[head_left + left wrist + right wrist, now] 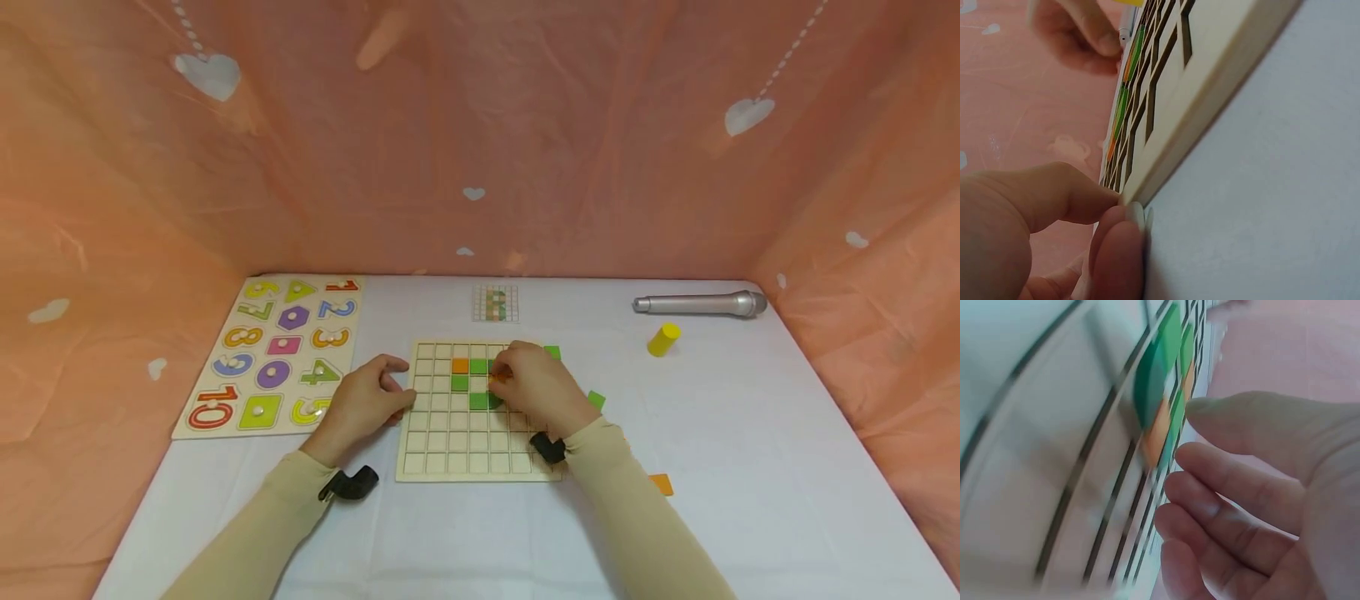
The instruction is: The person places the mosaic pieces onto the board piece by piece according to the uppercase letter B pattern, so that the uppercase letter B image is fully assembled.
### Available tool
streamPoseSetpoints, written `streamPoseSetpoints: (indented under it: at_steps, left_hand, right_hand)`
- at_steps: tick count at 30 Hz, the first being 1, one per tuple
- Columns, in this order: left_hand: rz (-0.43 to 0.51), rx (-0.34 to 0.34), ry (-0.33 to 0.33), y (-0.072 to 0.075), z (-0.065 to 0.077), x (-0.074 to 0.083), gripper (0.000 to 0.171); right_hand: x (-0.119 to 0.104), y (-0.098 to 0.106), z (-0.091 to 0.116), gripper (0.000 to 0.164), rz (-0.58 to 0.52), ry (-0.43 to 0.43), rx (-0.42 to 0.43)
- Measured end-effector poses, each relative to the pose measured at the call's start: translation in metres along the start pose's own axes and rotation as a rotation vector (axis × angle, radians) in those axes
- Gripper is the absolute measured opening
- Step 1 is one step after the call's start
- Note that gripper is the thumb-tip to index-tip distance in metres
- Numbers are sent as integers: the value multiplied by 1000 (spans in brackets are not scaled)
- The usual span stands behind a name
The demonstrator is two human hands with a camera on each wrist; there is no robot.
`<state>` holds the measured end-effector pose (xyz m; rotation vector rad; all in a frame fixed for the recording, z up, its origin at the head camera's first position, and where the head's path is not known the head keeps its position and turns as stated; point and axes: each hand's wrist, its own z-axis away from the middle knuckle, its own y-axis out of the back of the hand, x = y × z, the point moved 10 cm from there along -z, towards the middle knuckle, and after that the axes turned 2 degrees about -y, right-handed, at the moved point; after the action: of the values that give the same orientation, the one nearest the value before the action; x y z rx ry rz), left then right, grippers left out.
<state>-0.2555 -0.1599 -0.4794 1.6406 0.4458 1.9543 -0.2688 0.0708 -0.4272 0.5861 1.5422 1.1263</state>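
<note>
— Beyond the white surface [750, 433]?
— Pink drapes [480, 125] with white hearts [212, 77].
— Set in the puzzle tray [306, 353]?
— Knobbed numerals [211, 417], 1 to 10.
— In the gridded board [457, 442]?
— Green and orange tiles [478, 367] (1 orange tile [1159, 434] beside the right hand [536, 379], with fingers bent, thumb apart).
— Against its left edge?
— Left hand [363, 404], fingers loosely curved.

Numerals 1 to 10 [211, 414] can be read on the puzzle board [302, 360].
</note>
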Motion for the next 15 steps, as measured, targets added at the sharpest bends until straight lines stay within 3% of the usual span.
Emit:
streamPoseSetpoints:
  at_steps: [7, 15]
  left_hand:
    - [-5, 7, 8, -1, 0, -1, 47]
    - [3, 4, 9, -3, -1, -2, 48]
  right_hand:
    - [48, 28, 28, 15, -16, -106, 48]
    - [82, 43, 53, 19, 30, -128, 46]
